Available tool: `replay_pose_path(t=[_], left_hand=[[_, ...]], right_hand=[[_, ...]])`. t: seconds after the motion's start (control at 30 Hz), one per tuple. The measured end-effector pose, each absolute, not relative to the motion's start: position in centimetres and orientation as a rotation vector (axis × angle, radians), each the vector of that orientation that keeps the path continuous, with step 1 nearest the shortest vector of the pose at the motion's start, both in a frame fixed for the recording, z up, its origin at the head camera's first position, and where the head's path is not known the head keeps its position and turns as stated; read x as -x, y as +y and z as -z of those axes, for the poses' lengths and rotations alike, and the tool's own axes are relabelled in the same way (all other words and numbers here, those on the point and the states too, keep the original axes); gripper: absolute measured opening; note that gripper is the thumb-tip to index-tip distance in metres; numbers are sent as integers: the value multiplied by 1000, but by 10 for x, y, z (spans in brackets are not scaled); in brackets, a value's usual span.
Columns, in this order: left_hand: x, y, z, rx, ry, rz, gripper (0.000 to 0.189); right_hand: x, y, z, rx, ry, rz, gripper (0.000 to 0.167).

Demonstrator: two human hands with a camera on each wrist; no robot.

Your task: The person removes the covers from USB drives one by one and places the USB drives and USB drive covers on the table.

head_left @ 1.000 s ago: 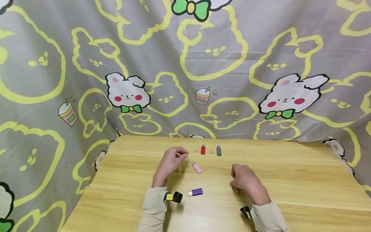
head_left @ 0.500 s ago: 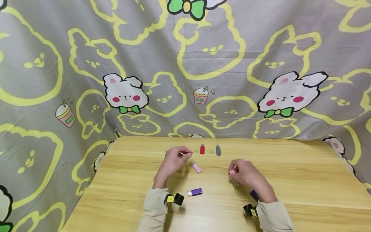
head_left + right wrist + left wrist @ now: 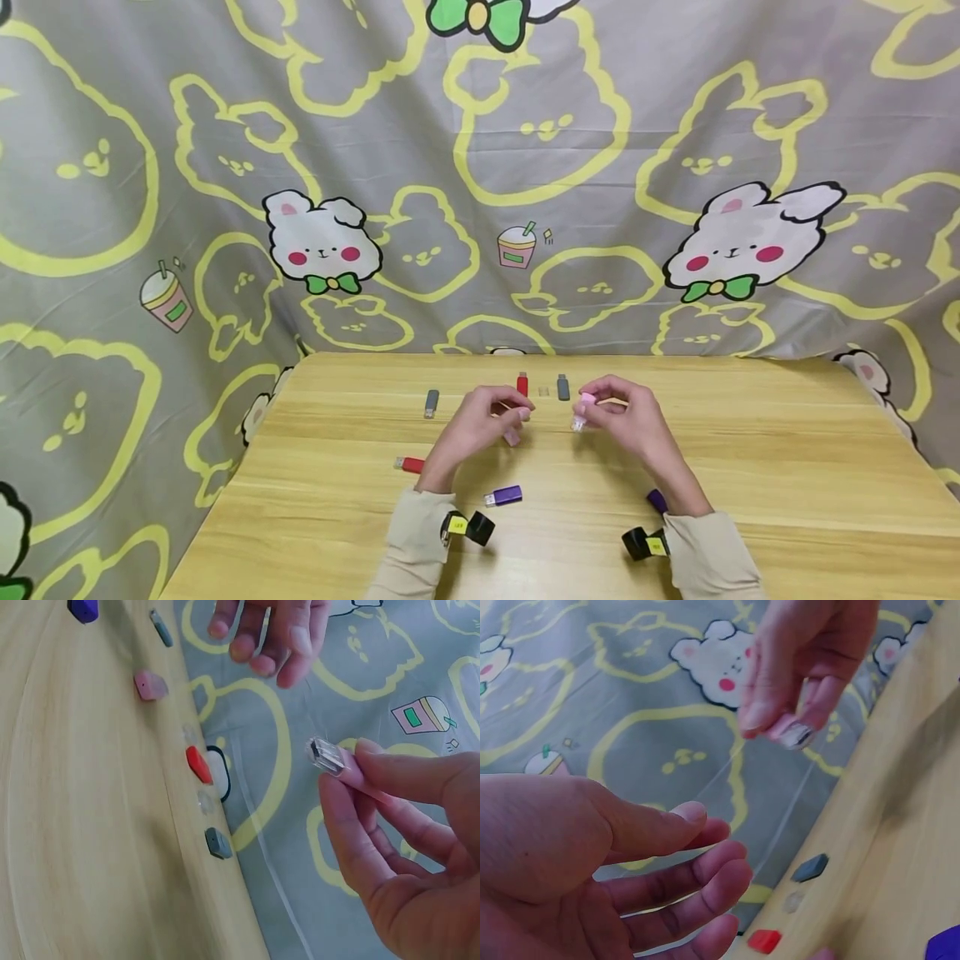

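In the head view my right hand is raised over the table, pinching a pink USB stick between thumb and fingers. The right wrist view shows its metal plug end under a clear cap, pointing towards the other hand. My left hand hovers opposite, a short gap away, its fingers loosely bent. Nothing shows between its thumb and fingertips in the left wrist view. Below it, partly covered by the hand, a second pink USB stick lies on the table.
On the wooden table lie a red stick, a clear cap and a grey stick at the back. Another grey stick and red stick lie left, purple sticks nearer. Patterned cloth hangs behind.
The right hand has lifted the pink USB stick and carried it towards the back and left. My left hand has shifted right towards it, uncovering the grey and red sticks on the left.
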State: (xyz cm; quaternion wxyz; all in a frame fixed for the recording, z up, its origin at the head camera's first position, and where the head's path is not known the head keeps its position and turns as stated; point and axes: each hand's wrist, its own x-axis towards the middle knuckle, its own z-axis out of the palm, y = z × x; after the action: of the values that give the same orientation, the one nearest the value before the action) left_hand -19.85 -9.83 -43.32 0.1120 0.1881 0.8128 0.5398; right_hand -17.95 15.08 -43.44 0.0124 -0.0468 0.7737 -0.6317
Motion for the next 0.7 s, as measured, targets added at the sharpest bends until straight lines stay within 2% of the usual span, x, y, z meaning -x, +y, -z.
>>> replay_pose_path(t=[0.7], left_hand=[[198,-78,438,-515,2200,-1820,12]], right_hand=[[181,136,439,101,2158,2215,29]])
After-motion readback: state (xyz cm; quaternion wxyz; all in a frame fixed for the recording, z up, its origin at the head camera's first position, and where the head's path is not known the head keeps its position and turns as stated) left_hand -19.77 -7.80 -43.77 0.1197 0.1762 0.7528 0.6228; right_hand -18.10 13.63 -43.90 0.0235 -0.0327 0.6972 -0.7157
